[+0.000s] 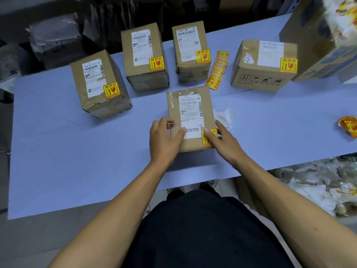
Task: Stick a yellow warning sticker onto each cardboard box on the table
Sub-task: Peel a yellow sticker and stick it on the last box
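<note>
A small cardboard box (191, 113) with a white shipping label stands near the table's front edge. My left hand (165, 139) holds its left side, thumb on top. The fingers of my right hand (222, 141) press flat on a yellow warning sticker (207, 137) at the box's near right corner. Behind it stand several more boxes, each with a yellow sticker on top: one at the left (100, 86), one at mid-left (144, 57), one in the middle (191, 49) and one at the right (264, 64).
A strip of yellow stickers (218, 70) lies between the middle and right boxes. More loose stickers (348, 125) lie at the right edge. Crumpled white backing paper (226, 116) sits beside the near box. A big carton (318, 39) stands far right on the blue table (77, 151).
</note>
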Tool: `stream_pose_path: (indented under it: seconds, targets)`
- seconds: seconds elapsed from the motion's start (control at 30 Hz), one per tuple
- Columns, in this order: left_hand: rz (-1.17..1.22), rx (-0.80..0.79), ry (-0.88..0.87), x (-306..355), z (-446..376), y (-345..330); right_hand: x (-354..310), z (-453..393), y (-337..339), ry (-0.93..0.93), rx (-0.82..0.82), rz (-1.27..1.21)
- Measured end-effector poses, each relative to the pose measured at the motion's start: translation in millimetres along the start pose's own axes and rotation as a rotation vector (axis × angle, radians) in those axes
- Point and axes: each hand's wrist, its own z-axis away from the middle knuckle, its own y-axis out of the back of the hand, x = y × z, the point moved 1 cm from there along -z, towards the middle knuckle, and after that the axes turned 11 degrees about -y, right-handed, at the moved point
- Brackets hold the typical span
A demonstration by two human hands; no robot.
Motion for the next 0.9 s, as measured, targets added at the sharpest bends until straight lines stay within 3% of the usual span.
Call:
stream_pose_path:
  seconds: [0.07,0.17,0.37,0.67,0.9]
  targets:
    - [0.104,0.002,0.174,-9,-7,-2,-9,-6,-4,-0.021,-0.003,-0.097]
    - [0.332,-0.136,0.401,-15,-12,-11,-14,-13,-14,-0.010,0.006,-0.135]
    - [0.472,-0.177,0.371,-14,-2,-20,-15,-8,-22,0.008,0.057,-0.070]
    - [0.529,0.011,0.407,-47,5,33,-57,-8,-71,0.091,-0.014,0.100]
    - [0.473,0.044,0.436,-85,2,68,-79,-16,-115,0.072,-0.119,0.224]
